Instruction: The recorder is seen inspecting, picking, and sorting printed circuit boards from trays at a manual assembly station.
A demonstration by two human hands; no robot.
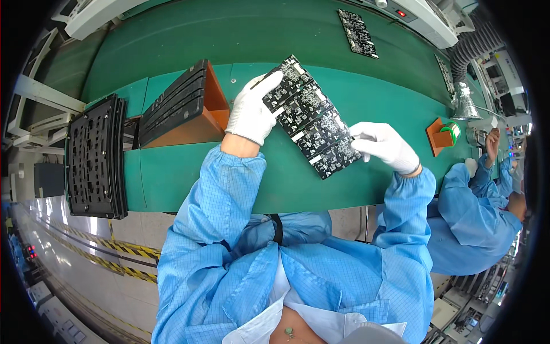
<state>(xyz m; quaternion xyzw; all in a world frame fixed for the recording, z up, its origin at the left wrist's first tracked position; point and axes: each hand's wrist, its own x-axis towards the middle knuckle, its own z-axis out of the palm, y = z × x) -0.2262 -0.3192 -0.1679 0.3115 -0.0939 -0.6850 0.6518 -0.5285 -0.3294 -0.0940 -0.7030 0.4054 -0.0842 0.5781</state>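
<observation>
1. Across the workroom we see a long green counter (189, 183), curved by the lens, with a person in a blue checked smock (475, 229) off to the right.

2. We find the white-gloved left hand (252, 112) closed on the upper-left part of a long rectangular black circuit board panel (312, 117), one digit laid over its component face.

3. The white-gloved right hand (387, 146) is mostly curled, thumb and fingers drawn together on the panel's right edge, towards its lower end.

4. We see both forearms, in blue checked sleeves, rise from below; the left leans slightly right and its hand reaches farther over the counter, while the right hand bends inward to the left.

5. The panel is held over the middle of the counter, its long axis slanting from upper left to lower right. Its populated face, dense with pale components, turns up to us; we cannot tell whether its lower end touches the surface.

6. Left of the hands we note an orange wedge-shaped stand with a black ribbed top (175, 109), then black rectangular slotted plates (94, 157) standing together at the counter's end.

7. Farther off lies another black circuit board panel (358, 33); at right, a green-rimmed spool (452, 133) sits by a small orange angled block (437, 137).
</observation>
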